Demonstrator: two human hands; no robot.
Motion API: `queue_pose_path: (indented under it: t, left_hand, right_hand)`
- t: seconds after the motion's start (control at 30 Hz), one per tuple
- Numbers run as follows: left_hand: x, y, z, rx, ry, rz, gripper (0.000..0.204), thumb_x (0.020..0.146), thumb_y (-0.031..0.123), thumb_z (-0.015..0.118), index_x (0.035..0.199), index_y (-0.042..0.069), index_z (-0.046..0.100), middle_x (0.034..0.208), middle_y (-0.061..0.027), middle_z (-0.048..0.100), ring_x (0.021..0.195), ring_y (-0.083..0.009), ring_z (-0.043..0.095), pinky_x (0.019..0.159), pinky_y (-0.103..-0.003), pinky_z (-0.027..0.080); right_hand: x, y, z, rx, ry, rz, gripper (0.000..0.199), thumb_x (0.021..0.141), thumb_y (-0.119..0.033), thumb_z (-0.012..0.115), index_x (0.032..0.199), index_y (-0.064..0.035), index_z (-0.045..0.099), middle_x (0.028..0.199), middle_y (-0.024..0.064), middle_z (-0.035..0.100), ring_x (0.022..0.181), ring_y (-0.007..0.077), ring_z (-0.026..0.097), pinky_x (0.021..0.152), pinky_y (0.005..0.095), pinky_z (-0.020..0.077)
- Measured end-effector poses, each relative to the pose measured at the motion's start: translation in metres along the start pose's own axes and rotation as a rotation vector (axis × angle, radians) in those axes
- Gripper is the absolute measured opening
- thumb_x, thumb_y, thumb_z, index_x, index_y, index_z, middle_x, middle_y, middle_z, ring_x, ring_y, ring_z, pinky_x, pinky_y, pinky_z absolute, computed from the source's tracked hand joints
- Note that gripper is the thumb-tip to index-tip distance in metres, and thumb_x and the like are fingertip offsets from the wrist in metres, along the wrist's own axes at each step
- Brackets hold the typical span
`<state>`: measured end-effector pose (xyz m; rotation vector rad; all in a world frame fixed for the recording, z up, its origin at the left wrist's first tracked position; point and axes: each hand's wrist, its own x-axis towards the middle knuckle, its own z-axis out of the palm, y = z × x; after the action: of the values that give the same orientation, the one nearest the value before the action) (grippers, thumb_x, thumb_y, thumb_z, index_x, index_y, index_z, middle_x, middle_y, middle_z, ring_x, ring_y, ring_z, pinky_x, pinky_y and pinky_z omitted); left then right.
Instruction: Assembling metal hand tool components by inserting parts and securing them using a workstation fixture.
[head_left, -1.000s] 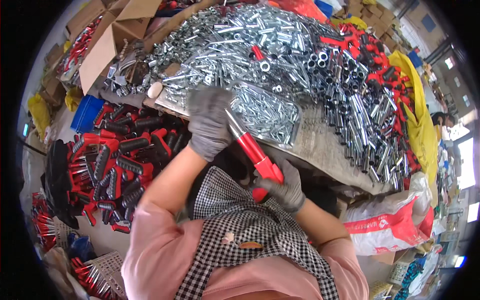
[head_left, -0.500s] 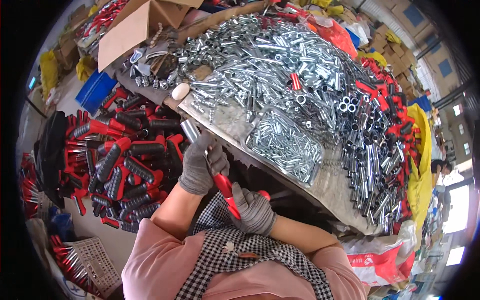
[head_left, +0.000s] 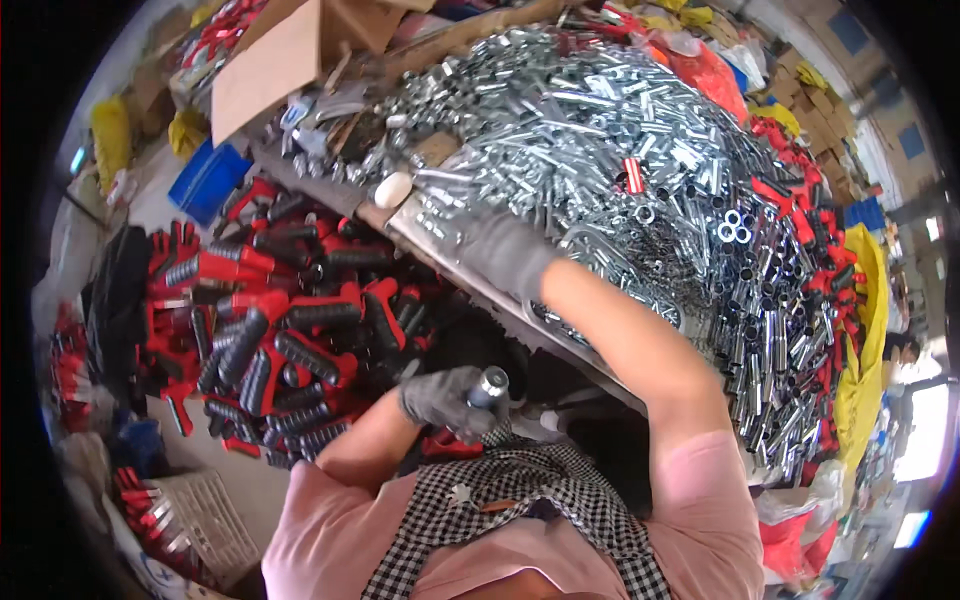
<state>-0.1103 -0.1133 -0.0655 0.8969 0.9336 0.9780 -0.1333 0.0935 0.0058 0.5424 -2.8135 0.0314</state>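
My left hand [head_left: 445, 402], in a grey glove, is closed around a red-handled tool with a metal tube [head_left: 492, 384]. The tube's round end points up toward me, and a bit of red shows below the glove. My right hand [head_left: 505, 250], gloved too, reaches over the near left edge of the worktable [head_left: 520, 318]. It is blurred by motion, its fingers among small metal parts [head_left: 440, 212] beside a white rounded object [head_left: 393, 189]. Whether those fingers hold anything cannot be made out. Close by the right forearm lies a tray of small metal pins [head_left: 650, 305], partly covered.
A large heap of shiny metal parts [head_left: 620, 120] covers the table. Red-and-black handles [head_left: 290, 340] are piled to the left, with more along the right edge. A blue bin [head_left: 208, 182], an open cardboard box [head_left: 270, 75] and a white plastic crate [head_left: 205, 520] stand at the left.
My right hand has let go of the tool's red handle and moved up and forward to the table. My left hand has lowered toward my apron, turning the tube end toward me.
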Motion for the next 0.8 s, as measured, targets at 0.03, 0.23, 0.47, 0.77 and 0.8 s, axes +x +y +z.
queue_pose_path:
  t: [0.03, 0.23, 0.47, 0.77, 0.8]
  left_hand:
    - [0.005, -0.017, 0.003, 0.268, 0.022, 0.240, 0.033, 0.088, 0.045, 0.054, 0.108, 0.019, 0.057, 0.080, -0.0058, 0.061, 0.049, -0.0155, 0.055, 0.043, -0.026, 0.047]
    - [0.003, 0.028, 0.029, 0.088, 0.247, 0.342, 0.065, 0.088, 0.059, 0.051, 0.111, -0.002, 0.051, 0.069, -0.0066, 0.057, 0.058, -0.0128, 0.056, 0.052, -0.025, 0.045]
    - [0.021, 0.016, 0.031, 0.020, 0.364, 0.466, 0.065, 0.087, 0.053, 0.058, 0.129, 0.005, 0.045, 0.076, -0.0057, 0.058, 0.061, -0.0132, 0.054, 0.057, -0.026, 0.045]
    - [0.054, 0.047, 0.051, 0.230, 0.193, 0.511, 0.071, 0.090, 0.052, 0.053, 0.137, 0.001, 0.038, 0.114, -0.0117, 0.051, 0.105, -0.0206, 0.050, 0.089, -0.034, 0.040]
    - [0.057, 0.050, 0.053, 0.141, 0.143, 0.543, 0.069, 0.090, 0.049, 0.054, 0.138, 0.001, 0.039, 0.129, -0.0152, 0.045, 0.123, -0.0247, 0.042, 0.102, -0.038, 0.034]
  right_hand:
    - [0.011, 0.003, 0.010, 0.075, 0.044, 0.036, 0.035, 0.089, -0.018, 0.046, 0.122, -0.0183, 0.057, 0.130, 0.0158, 0.053, 0.116, 0.0266, 0.055, 0.091, 0.0372, 0.0473]
    - [-0.006, 0.018, 0.030, 0.235, 0.030, 0.185, 0.023, 0.086, -0.026, 0.055, 0.101, -0.0100, 0.063, 0.087, 0.0108, 0.063, 0.087, 0.0308, 0.060, 0.080, 0.0421, 0.0475]
    - [-0.111, -0.051, -0.071, 1.228, -0.019, 0.431, 0.022, 0.085, -0.021, 0.063, 0.100, -0.0052, 0.065, 0.094, 0.0113, 0.066, 0.087, 0.0217, 0.064, 0.079, 0.0345, 0.0506]
    - [-0.158, -0.038, -0.073, 0.981, 0.067, 0.063, 0.021, 0.080, -0.019, 0.065, 0.098, -0.0098, 0.068, 0.102, 0.0065, 0.064, 0.100, 0.0278, 0.058, 0.089, 0.0381, 0.0460]
    - [-0.159, -0.039, -0.071, 0.997, 0.039, 0.080, 0.020, 0.080, -0.019, 0.065, 0.097, -0.0098, 0.069, 0.101, 0.0066, 0.064, 0.101, 0.0273, 0.057, 0.090, 0.0379, 0.0454]
